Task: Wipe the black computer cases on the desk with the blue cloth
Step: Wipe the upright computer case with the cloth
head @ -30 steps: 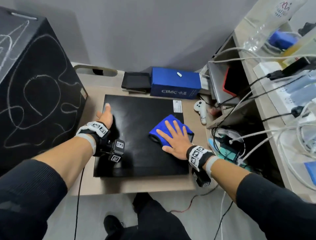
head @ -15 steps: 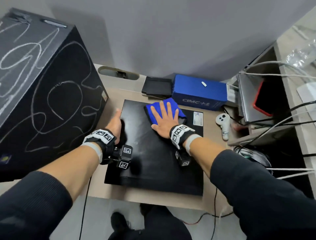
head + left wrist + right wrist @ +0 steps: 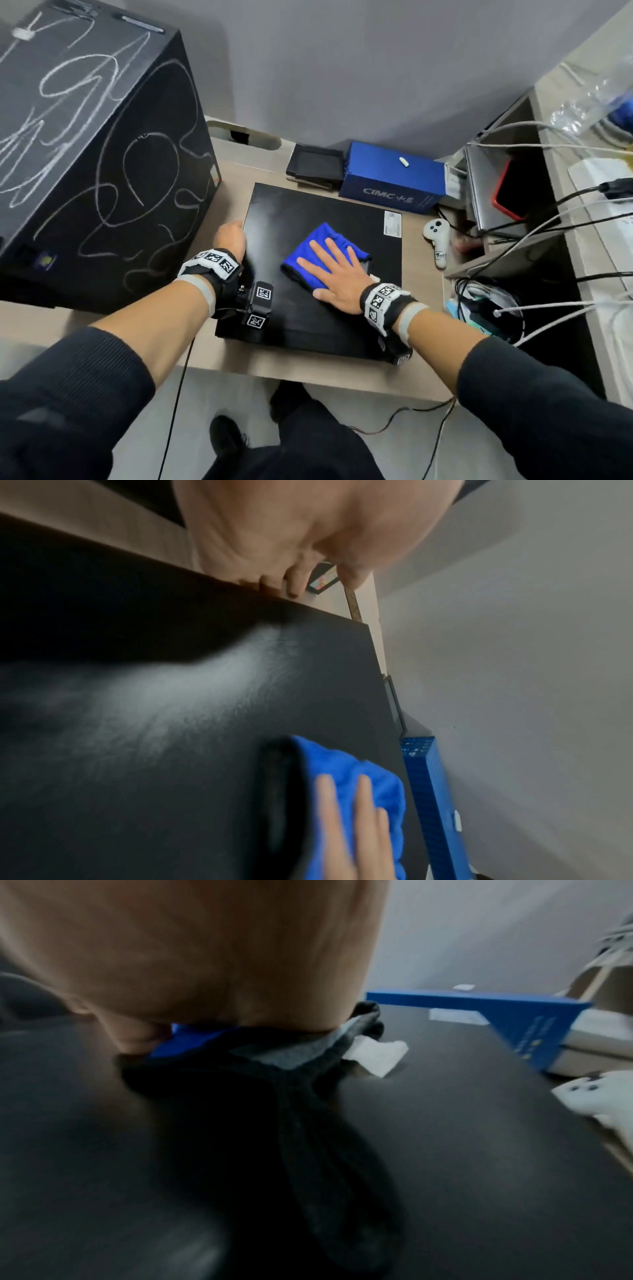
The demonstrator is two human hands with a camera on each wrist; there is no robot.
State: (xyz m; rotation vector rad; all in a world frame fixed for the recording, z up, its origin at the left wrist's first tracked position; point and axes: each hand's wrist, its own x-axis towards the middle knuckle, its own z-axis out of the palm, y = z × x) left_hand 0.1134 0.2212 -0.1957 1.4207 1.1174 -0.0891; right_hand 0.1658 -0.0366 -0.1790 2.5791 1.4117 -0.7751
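Your right hand [image 3: 337,277], fingers [image 3: 334,250] straight and spread flat, presses the blue cloth [image 3: 320,255] onto the lid of the flat black computer case [image 3: 308,318] lying on the bench [image 3: 236,161]; half a second ago that hand and cloth sat at the case's far edge near the blue carton [image 3: 390,181], and now they are back toward the right-centre of the lid, a return stroke that suggests the top panel is being covered in sweeps and is partly done. Your left hand [image 3: 231,236] has stayed on the case's left edge, steadying it; the left wrist view shows its fingers [image 3: 294,582] curled over that edge. The second case, the tall black tower [image 3: 92,154] at the left, carries pale chalk-like scribbles and looks untouched by the cloth so far. You cannot see the underside of the cloth or how much dust it has lifted; the right wrist view is blurred and mostly palm, showing only a sliver of blue and a white tag [image 3: 377,1056]. The tower's left side is cut off, and the tangle of cables [image 3: 534,233] at the right hides what lies beneath.
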